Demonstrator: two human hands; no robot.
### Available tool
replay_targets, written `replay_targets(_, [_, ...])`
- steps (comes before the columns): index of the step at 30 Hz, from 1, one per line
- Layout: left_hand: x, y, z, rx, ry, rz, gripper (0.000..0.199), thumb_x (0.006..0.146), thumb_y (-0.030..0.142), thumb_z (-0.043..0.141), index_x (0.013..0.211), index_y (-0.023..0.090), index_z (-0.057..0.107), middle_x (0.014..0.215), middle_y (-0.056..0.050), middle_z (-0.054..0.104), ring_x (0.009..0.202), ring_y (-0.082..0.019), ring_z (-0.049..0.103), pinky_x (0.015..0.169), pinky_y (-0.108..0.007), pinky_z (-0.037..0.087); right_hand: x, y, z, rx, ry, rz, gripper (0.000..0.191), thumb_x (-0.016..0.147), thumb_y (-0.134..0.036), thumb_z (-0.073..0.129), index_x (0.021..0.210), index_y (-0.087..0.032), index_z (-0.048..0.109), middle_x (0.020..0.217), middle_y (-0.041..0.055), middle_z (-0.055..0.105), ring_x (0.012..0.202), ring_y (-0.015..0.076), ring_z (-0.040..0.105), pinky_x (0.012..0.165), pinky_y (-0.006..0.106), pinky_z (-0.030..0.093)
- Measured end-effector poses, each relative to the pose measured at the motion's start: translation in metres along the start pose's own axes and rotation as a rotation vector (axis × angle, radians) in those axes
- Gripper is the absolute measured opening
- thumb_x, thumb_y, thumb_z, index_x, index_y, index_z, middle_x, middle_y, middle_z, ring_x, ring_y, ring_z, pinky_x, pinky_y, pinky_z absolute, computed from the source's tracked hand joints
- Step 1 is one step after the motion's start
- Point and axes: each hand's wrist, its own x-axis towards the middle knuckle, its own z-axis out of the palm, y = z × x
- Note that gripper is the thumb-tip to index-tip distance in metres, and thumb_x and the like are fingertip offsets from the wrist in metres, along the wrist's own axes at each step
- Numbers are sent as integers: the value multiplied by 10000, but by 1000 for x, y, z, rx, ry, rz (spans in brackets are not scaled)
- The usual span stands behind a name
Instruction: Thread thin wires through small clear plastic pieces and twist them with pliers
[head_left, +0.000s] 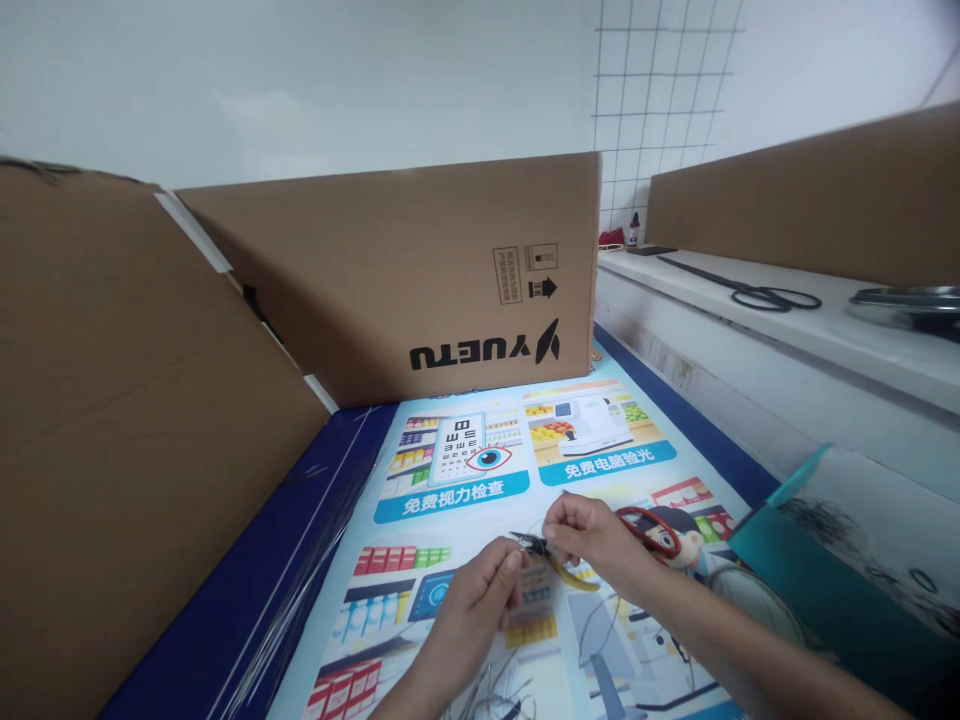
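My left hand [484, 590] is closed in a pinch, thumb against fingers, low in the middle of the view. What its fingertips hold is too small to make out. Just to the right, my right hand [585, 532] pinches a thin wire, whose fine strand barely shows. Between and below the two hands is a pair of pliers with dark jaws [529, 543] and a yellow handle [576, 578]. Part of the pliers is hidden by the fingers; whether either hand touches them I cannot tell. Several loose wire pieces [499, 700] lie nearest me.
A printed poster [457, 530] covers the blue-edged table. Cardboard panels [360, 280] stand at the left and back. To the right, a teal-edged box [795, 560] holds dark wire scraps and rings. Black scissors [765, 296] and a small bottle [634, 229] are on the white ledge.
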Motion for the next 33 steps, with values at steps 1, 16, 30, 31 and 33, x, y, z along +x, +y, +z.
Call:
replay_targets(1, [-1,3,-1,42,1,7,271,888,398,389,770,187,510,558,50,467,507,-101,411,522,-220,334,0,0,1,-1,-3,-3,214,733,-346,635,717,-154,542,596,-49,513,497,68,448,500,204,349])
replay_targets(16, [6,-12,3,-215,-87,-150,333,866,491,382,731,190,431,466,67,421,370,-60,269,374,-193,194,-4,14,13,175,-7,-21,183,762,-311,635,755,-153,542,603,-32,562,521,84,495,513,212,386])
replay_targets(30, [8,-16,6,-219,45,-122,367,830,524,432,669,195,416,453,79,376,398,-68,259,388,-194,194,-7,19,16,271,-70,25,239,812,-369,591,757,-140,549,649,-8,570,546,86,518,526,220,388])
replay_targets(31, [8,-16,6,-215,48,-113,365,832,519,431,666,195,413,453,81,365,406,-70,255,394,-195,195,-8,18,16,265,-79,24,248,822,-379,574,765,-138,553,658,-4,569,555,90,522,525,220,384])
replay_targets(33, [8,-15,5,-213,46,-112,358,840,509,425,669,194,412,464,80,362,421,-72,255,404,-197,191,-10,17,17,246,-96,24,249,821,-384,573,790,-137,563,661,-3,562,569,95,524,524,220,377])
